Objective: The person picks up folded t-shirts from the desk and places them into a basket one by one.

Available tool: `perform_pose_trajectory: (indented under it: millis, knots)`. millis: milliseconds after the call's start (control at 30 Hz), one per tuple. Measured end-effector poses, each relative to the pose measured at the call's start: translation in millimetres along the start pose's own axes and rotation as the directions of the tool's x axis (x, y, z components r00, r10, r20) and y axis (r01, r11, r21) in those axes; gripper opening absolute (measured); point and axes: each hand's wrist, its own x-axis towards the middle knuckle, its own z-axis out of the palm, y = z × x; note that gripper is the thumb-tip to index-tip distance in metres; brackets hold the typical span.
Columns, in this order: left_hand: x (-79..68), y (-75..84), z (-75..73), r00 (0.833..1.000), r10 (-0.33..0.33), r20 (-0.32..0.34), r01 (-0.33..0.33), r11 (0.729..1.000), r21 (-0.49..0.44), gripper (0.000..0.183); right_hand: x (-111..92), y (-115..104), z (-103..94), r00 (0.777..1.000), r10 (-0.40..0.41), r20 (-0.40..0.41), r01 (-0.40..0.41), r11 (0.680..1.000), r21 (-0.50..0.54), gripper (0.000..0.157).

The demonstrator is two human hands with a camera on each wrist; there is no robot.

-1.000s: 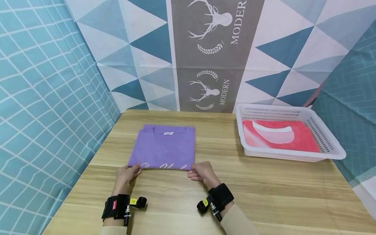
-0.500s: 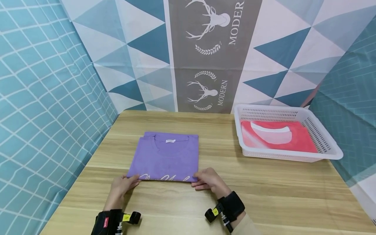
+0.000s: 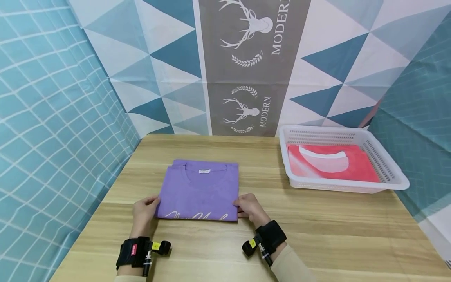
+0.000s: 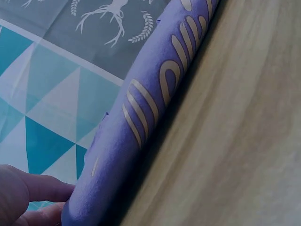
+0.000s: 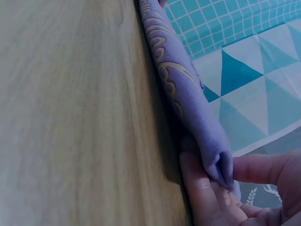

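A folded purple T-shirt [image 3: 199, 192] lies on the wooden table, its neckline toward the wall and pale lettering along its near edge. My left hand [image 3: 143, 211] is at the shirt's left side, pinching the edge near the front corner. In the left wrist view, fingers [image 4: 51, 188] meet the end of the fold, and part of them is hidden by the cloth. On the opposite side, my right hand [image 3: 251, 207] pinches the right edge. The right wrist view has its thumb [image 5: 258, 168] against the top and other fingers tucked beneath the folded layers.
A white plastic basket [image 3: 349, 188] stands at the back right of the table [image 3: 338, 231]. Inside it lies a folded red-and-pink shirt [image 3: 363, 162]. Patterned cloth [image 3: 243, 70] hangs behind the table, with more on both sides.
The shirt slid toward me between the first two frames. Both hands have since shifted from its front corners up along the left and right edges.
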Motion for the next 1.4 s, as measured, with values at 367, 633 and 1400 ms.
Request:
perform_pose_trajectory:
  millis: [367, 633, 1400]
  knots:
    - [-16.9, -4.9, 3.5, 0.983, 0.166, -0.077, -0.155, 0.979, 0.133, 0.026, -16, 9, -9.3, 0.999, -0.045, 0.007, 0.046, 0.997, -0.064, 0.04]
    - [-31.9, -5.3, 9.9, 0.989, 0.143, 0.035, -0.146, 0.979, 0.144, 0.028, -28, 20, -27.7, 0.998, -0.06, 0.01, 0.061, 0.994, -0.091, 0.033]
    - [-19.5, 30.1, 27.4, 0.909, 0.052, 0.413, -0.079, 0.996, 0.047, 0.052, -36, 19, -86.4, 0.998, 0.007, 0.067, -0.003, 0.998, -0.066, 0.03]
